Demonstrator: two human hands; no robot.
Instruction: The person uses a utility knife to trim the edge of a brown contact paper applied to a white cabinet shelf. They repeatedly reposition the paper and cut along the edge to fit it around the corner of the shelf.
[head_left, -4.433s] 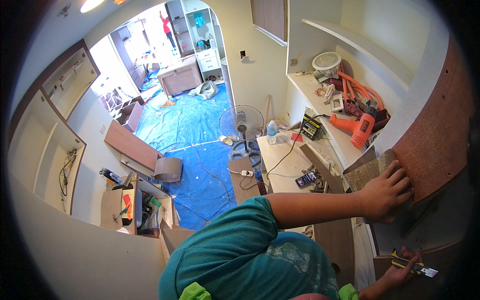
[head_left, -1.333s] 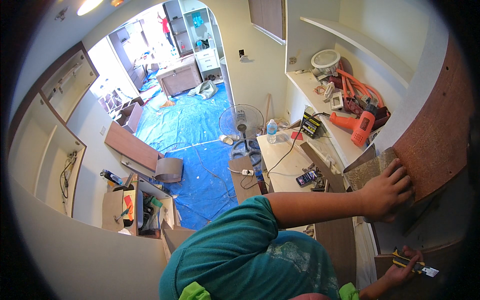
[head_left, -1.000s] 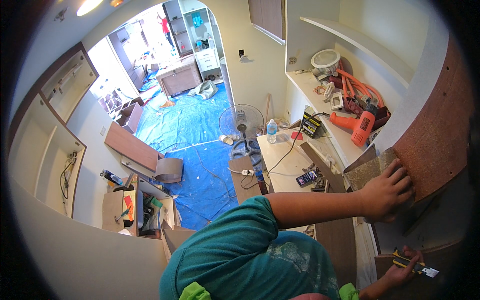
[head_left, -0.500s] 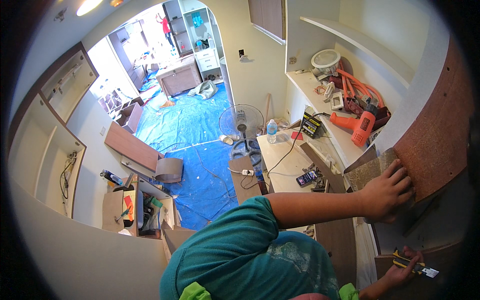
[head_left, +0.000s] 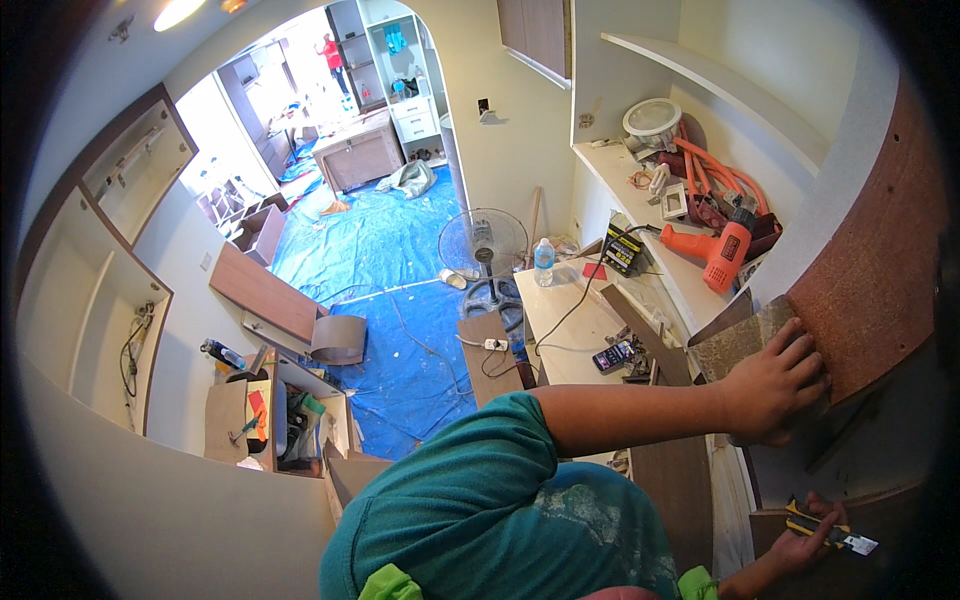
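Note:
My left arm reaches across to the right. The fingers of my left hand [head_left: 775,385] are bent over a rough, brownish strip of sheet [head_left: 735,345], pressing it against a curved reddish-brown panel [head_left: 860,300]. What the fingertips touch on the far side is hidden. Lower down, my right hand [head_left: 800,545] is closed round a yellow-and-black utility knife [head_left: 815,525]. The knife's pale metal end points to the right, away from the strip.
An orange heat gun [head_left: 728,255] lies on the shelf [head_left: 640,215] beside orange hoses. On the table [head_left: 550,310] are a water bottle [head_left: 543,262], a phone [head_left: 612,357] and wood strips. A fan [head_left: 485,255] stands on blue floor sheeting [head_left: 370,265]; cords trail there.
Both my hands, the strip and the knife stay where they were. Far off in the other room, a person in red has shifted slightly.

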